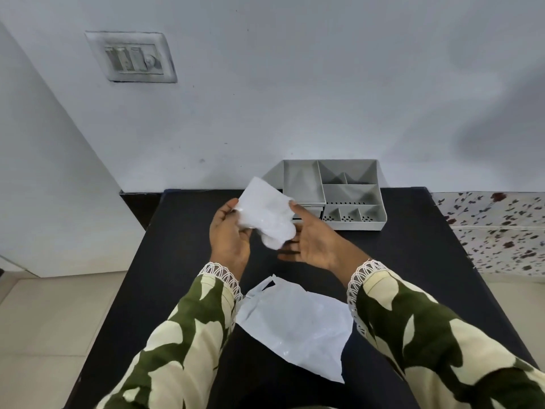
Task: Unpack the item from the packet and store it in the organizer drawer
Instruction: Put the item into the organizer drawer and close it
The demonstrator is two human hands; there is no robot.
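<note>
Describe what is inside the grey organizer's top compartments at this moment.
The organizer compartments that show look bare: only grey floors, walls and perforated fronts. The white packet, held by the left hand and right hand, covers its front-left corner, so the drawer there is mostly hidden.

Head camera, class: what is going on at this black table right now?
A person holds a small white packet above the black table with both hands: the left hand grips its left side and the right hand pinches its right edge. A larger white bag lies flat on the table near the person. A grey organizer stands at the far edge by the wall; its compartments look empty. Nothing has been stored yet.
</note>
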